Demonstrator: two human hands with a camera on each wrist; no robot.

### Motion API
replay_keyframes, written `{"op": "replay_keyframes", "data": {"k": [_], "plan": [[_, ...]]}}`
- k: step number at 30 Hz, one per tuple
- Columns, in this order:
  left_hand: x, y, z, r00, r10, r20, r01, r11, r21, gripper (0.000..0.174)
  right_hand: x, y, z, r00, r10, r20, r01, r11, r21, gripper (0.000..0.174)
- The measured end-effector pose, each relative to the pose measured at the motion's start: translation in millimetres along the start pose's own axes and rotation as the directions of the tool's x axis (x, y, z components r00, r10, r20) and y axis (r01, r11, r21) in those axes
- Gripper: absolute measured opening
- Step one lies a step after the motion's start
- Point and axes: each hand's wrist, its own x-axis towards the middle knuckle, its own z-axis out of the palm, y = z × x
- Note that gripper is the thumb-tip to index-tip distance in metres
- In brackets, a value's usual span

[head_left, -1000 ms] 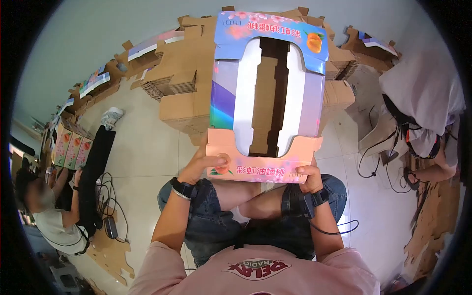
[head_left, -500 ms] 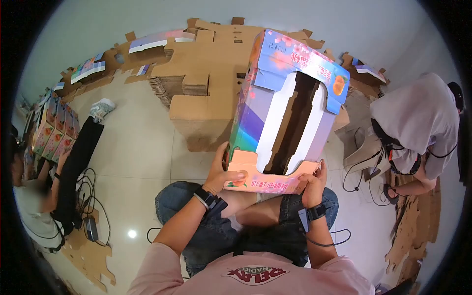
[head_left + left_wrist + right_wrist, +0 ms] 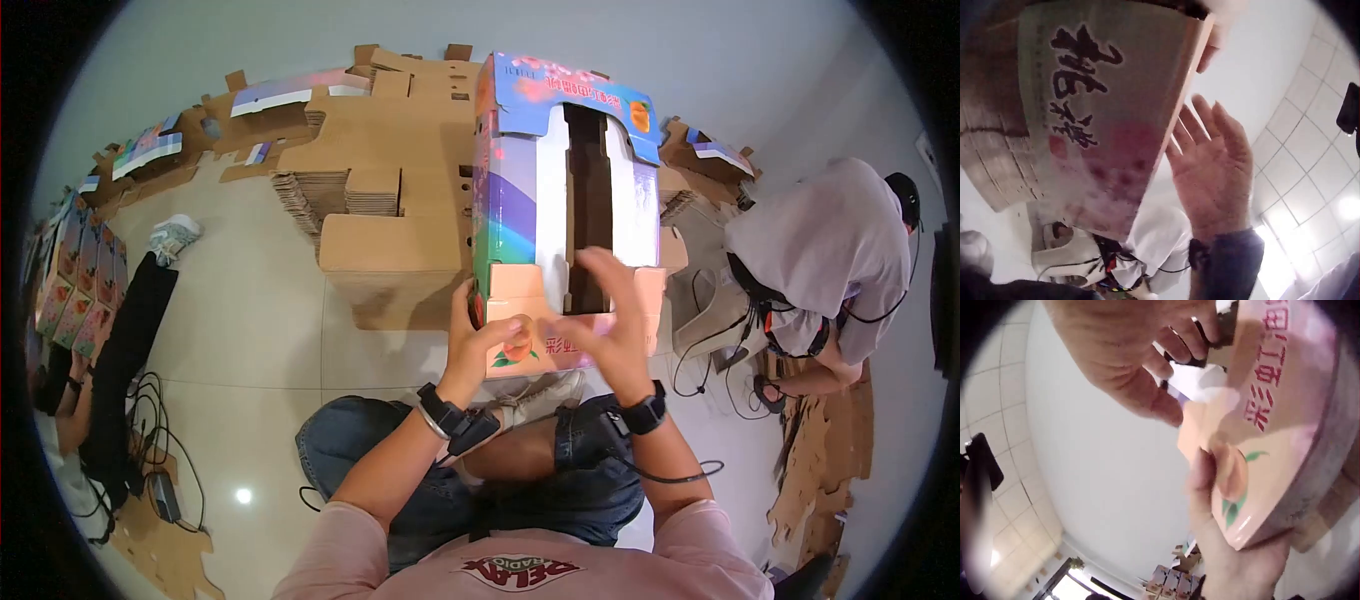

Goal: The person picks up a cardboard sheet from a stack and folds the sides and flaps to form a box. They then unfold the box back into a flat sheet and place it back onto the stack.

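A printed fruit carton (image 3: 508, 205) is held up before me, its top slot showing white inner flaps and a dark inside. My left hand (image 3: 472, 348) grips its near left corner, the thumb lying over the peach-coloured end panel beside a printed peach. In the right wrist view that left hand (image 3: 1235, 556) has its thumb on the panel and its fingers under the edge. My right hand (image 3: 618, 345), blurred, is over the near end with fingers spread. Seen from the left wrist, the right hand (image 3: 1213, 169) shows an open palm beside the carton (image 3: 1135, 94).
Beyond the carton stands a stack of flat brown cardboard (image 3: 430, 140). More printed cardboard pieces (image 3: 150, 150) line the wall. At the far left, several printed cartons (image 3: 85, 270) are stacked near another person's leg (image 3: 140, 350). A bending person (image 3: 820, 260) is at the right, with cables (image 3: 165, 440) on the left floor.
The carton first swung to the right and tilted, then straightened and came back left. My right hand has left its near right corner and moved over the near end. The left hand keeps its grip.
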Motion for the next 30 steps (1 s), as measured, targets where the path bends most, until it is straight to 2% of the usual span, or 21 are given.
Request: {"op": "replay_keyframes", "data": {"k": [2,3,4,6,7,8,10,11,12,14,15,17,19,22,24,28,30], "plan": [[0.2,-2.6,-2.5,0.999,0.045,0.001,-0.045,0.998,0.048,0.087,3.3,8.4,29.3,0.988,0.010,0.155,-0.025,0.995,0.093,0.075],[-1.9,-3.9,-5.3,0.996,0.094,0.001,-0.093,0.991,0.101,0.087,5.8,7.8,34.5,0.986,-0.071,0.150,0.074,0.997,-0.010,0.078],[-1.8,-7.3,-9.8,0.996,0.089,-0.004,-0.088,0.991,0.100,0.087,6.2,7.2,35.9,0.986,-0.066,0.155,0.068,0.998,-0.008,0.078],[-0.4,-15.1,-20.0,0.983,0.181,0.027,-0.183,0.954,0.238,0.088,7.4,4.5,37.5,0.992,-0.021,0.122,0.022,1.000,-0.003,0.081],[-0.4,-16.9,-22.3,0.984,0.178,0.017,-0.177,0.955,0.237,0.088,6.8,3.7,38.8,0.994,-0.049,0.101,0.057,0.995,-0.077,0.082],[0.2,-17.4,-23.4,0.985,0.171,0.020,-0.171,0.957,0.236,0.089,6.3,0.3,37.8,0.993,-0.044,0.111,0.053,0.996,-0.074,0.082],[-2.0,-18.9,-23.5,0.987,0.159,0.018,-0.158,0.959,0.236,0.089,5.2,-9.6,33.2,0.989,-0.071,0.132,0.105,0.957,-0.271,0.084],[-3.2,-18.8,-21.1,0.989,0.149,0.008,-0.147,0.965,0.219,0.090,5.6,-12.4,33.7,0.988,-0.107,0.107,0.130,0.963,-0.237,0.076],[-5.1,-19.4,-19.7,0.991,0.137,-0.001,-0.134,0.970,0.201,0.091,7.0,-15.3,33.0,0.989,-0.104,0.109,0.127,0.963,-0.238,0.076],[-8.1,-27.9,-23.1,0.990,0.144,-0.001,-0.140,0.967,0.213,0.091,10.5,-20.8,31.0,0.972,-0.115,0.202,0.161,0.960,-0.227,0.053],[-9.0,-31.8,-25.1,0.988,0.157,0.000,-0.153,0.962,0.225,0.092,13.2,-24.1,32.3,0.974,-0.111,0.199,0.156,0.961,-0.228,0.053],[-13.7,-38.1,-26.2,0.987,0.159,-0.020,-0.149,0.958,0.244,0.093,18.2,-30.5,38.8,0.972,-0.068,0.226,0.120,0.968,-0.222,0.036],[-19.3,-38.6,-22.9,0.986,0.161,-0.042,-0.145,0.953,0.265,0.094,16.9,-23.0,49.3,0.978,-0.047,0.202,0.094,0.968,-0.231,0.033],[-25.6,-39.2,-20.6,0.991,0.123,-0.046,-0.114,0.979,0.170,0.096,9.9,-23.9,61.3,0.986,-0.035,0.162,0.082,0.953,-0.292,0.032],[-26.5,-49.5,-25.6,0.971,0.237,-0.039,-0.204,0.899,0.388,0.093,2.2,-25.9,66.1,0.989,-0.039,0.142,0.087,0.933,-0.350,0.033],[-27.9,-66.1,-28.7,0.976,0.220,-0.008,-0.203,0.915,0.349,0.090,-13.3,-22.3,74.2,0.992,0.025,0.126,0.023,0.930,-0.368,0.034],[-28.3,-72.8,-30.9,0.975,0.221,0.003,-0.212,0.933,0.292,0.087,-19.5,-21.8,76.1,0.994,-0.027,0.108,0.064,0.930,-0.362,0.034]]}}
